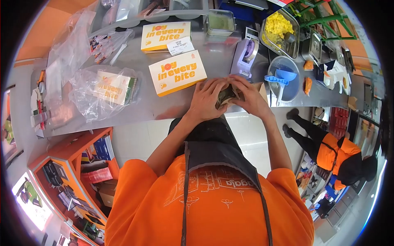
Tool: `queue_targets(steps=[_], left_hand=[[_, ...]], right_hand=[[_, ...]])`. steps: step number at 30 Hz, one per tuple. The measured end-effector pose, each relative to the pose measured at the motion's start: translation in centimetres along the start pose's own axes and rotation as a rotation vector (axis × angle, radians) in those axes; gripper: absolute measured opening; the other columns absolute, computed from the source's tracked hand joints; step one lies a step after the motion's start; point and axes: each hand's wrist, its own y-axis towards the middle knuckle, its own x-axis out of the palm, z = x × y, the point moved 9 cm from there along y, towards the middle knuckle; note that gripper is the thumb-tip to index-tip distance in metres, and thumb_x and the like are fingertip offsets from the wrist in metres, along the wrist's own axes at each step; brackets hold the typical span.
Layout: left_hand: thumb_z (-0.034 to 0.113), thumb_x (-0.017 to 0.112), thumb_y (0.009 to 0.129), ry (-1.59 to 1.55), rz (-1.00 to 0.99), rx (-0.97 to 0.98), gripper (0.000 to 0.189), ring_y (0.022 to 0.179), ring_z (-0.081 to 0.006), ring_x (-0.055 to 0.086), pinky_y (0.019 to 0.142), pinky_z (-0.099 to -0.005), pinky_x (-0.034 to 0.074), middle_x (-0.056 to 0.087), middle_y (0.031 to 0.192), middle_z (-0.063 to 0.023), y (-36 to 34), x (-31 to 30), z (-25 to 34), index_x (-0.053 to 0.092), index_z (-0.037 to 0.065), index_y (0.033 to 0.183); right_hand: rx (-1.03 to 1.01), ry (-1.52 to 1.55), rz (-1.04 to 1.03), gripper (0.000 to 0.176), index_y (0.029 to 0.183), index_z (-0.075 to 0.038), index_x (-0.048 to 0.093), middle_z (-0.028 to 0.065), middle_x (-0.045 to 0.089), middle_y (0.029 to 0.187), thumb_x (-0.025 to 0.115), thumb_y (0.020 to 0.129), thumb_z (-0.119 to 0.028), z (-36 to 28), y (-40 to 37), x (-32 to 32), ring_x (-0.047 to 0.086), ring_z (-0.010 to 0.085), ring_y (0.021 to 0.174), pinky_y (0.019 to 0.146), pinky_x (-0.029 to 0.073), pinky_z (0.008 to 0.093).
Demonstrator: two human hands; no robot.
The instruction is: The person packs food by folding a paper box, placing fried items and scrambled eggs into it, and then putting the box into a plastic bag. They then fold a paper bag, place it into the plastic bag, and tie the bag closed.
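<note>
At the front edge of the steel counter, my left hand point(207, 98) is closed on the left side of a small brown paper bag point(225, 95). My right hand point(251, 99) grips the same bag from the right, its fingers bent over the top rim. The bag's mouth faces up, with a dark inside; what it contains, if anything, I cannot make out. Just left of my hands lies a white and yellow printed box point(177, 73). A purple tape dispenser point(245, 57) stands behind my right hand.
Behind lies another printed box point(161, 35) with a paper slip point(180, 46). A plastic bag point(88, 92) covers a box on the left. Rightward are a bowl point(292, 92) with blue scoops and a tray point(280, 30) of yellow food. A person point(334, 151) stands at the right.
</note>
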Motion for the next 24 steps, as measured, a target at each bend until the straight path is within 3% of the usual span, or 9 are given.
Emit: queue_targets(steps=[3,7,10,12,14,15,16,20,24], left_hand=[[0.031,0.078,0.075,0.017,-0.074,0.024,0.061,0.133,-0.0261,0.047,0.110,-0.0468,0.031,0.055,0.140,-0.0075,0.1,0.4,0.0,0.063,0.009,0.130],[0.031,0.076,0.075,0.071,-0.063,0.112,0.058,0.131,-0.0273,0.048,0.110,-0.0476,0.032,0.055,0.140,-0.0076,0.3,1.1,0.1,0.065,0.007,0.127],[0.028,0.077,0.073,0.040,-0.039,0.118,0.050,0.129,-0.0294,0.048,0.110,-0.0477,0.035,0.055,0.137,-0.0095,0.5,1.5,-0.1,0.068,0.005,0.116],[0.024,0.077,0.074,0.040,-0.041,0.081,0.046,0.128,-0.0329,0.048,0.109,-0.0475,0.036,0.055,0.137,-0.0115,0.1,1.8,-0.8,0.068,0.004,0.114],[0.020,0.076,0.074,0.028,-0.017,0.123,0.044,0.126,-0.0360,0.049,0.109,-0.0482,0.037,0.056,0.135,-0.0131,0.3,2.5,-0.6,0.068,0.003,0.114],[0.018,0.075,0.073,0.026,0.012,0.153,0.044,0.124,-0.0374,0.049,0.108,-0.0490,0.037,0.056,0.133,-0.0138,0.3,2.8,-0.5,0.068,0.003,0.114],[0.016,0.074,0.072,0.025,0.039,0.151,0.045,0.121,-0.0373,0.050,0.107,-0.0503,0.037,0.058,0.129,-0.0139,0.5,2.6,-0.2,0.066,0.003,0.114],[0.020,0.070,0.077,0.101,0.085,0.179,0.042,0.117,-0.0364,0.051,0.104,-0.0517,0.036,0.059,0.123,-0.0148,0.1,3.5,-0.6,0.062,0.003,0.115],[0.026,0.063,0.085,0.103,0.115,0.173,0.040,0.118,-0.0369,0.050,0.107,-0.0525,0.031,0.057,0.122,-0.0166,-0.2,3.5,-0.4,0.058,0.001,0.115]], right_hand=[[0.049,-0.008,0.115,0.045,0.132,-0.002,0.056,0.0194,0.057,0.137,0.067,0.088,-0.003,1.3,-0.1,-1.1,0.064,0.0378,0.111,0.092,0.055,0.0407],[0.189,-0.098,0.272,0.038,0.125,-0.001,0.061,0.0214,0.071,0.106,0.064,0.088,-0.001,1.8,-0.8,-2.1,0.070,0.0378,0.096,0.082,0.057,0.0397],[0.099,0.027,0.308,0.038,0.125,-0.001,0.062,0.0221,0.068,0.115,0.068,0.088,-0.008,2.5,-1.2,-0.8,0.068,0.0373,0.101,0.086,0.056,0.0412],[-0.057,-0.132,0.254,0.042,0.126,-0.002,0.063,0.0207,0.062,0.129,0.071,0.088,-0.017,1.0,-1.7,0.4,0.062,0.0366,0.117,0.095,0.052,0.0434],[0.001,-0.105,0.203,0.049,0.130,-0.006,0.062,0.0164,0.049,0.145,0.071,0.084,-0.019,1.7,-2.7,2.6,0.041,0.0366,0.140,0.113,0.038,0.0457],[-0.137,-0.261,0.129,0.051,0.133,-0.008,0.061,0.0180,0.045,0.149,0.069,0.083,-0.016,1.4,-2.7,4.0,0.040,0.0377,0.141,0.117,0.035,0.0454],[-0.093,-0.138,0.163,0.069,0.144,-0.005,0.051,0.0209,0.041,0.150,0.066,0.077,-0.005,1.6,-3.0,4.1,0.034,0.0397,0.144,0.119,0.033,0.0455],[-0.036,-0.286,0.172,0.080,0.154,-0.002,0.035,0.0210,0.027,0.160,0.062,0.079,-0.003,2.8,-3.1,6.4,0.029,0.0380,0.148,0.121,0.029,0.0420],[-0.049,-0.414,0.210,0.073,0.151,0.001,0.038,0.0202,0.036,0.154,0.060,0.082,-0.009,1.4,-3.3,5.7,0.032,0.0352,0.146,0.120,0.029,0.0410]])
